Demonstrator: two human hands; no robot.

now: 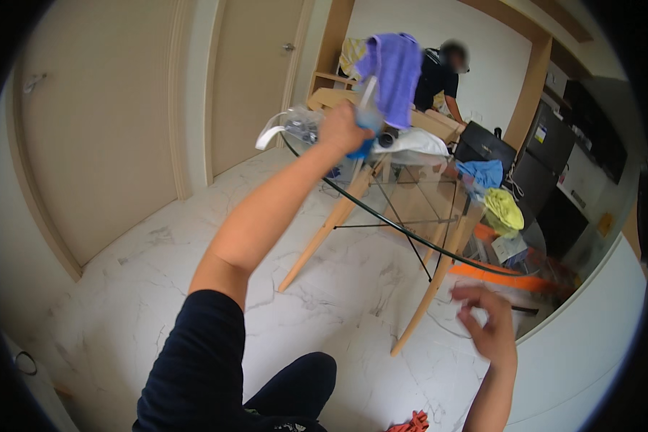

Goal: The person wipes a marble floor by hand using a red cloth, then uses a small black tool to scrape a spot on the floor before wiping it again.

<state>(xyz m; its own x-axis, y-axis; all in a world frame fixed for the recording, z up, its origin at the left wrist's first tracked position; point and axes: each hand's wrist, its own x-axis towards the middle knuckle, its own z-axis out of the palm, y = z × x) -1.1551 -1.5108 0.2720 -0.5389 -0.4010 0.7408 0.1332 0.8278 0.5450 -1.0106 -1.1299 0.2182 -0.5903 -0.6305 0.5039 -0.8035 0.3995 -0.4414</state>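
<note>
My left hand [343, 127] reaches out over the far left part of the round glass table [405, 229]. Its fingers close on a bottle with blue liquid [363, 147], partly hidden by the hand and blurred. Just behind the bottle is a purple towel [397, 75]. A clear plastic bag [302, 123] with dark items lies left of this hand, and a white cloth [418, 141] to its right. My right hand [483, 318], blurred by motion, is in front of the table's near right side, fingers curved and apart, holding nothing.
A blue cloth [483, 173], a yellow-green cloth [503, 210] and a black bag [486, 143] are towards the right of the tabletop. Wooden table legs [416, 318] splay over the marble-patterned floor. Another person [437, 81] leans forward beyond the table. A red cloth [410, 424] lies on the floor.
</note>
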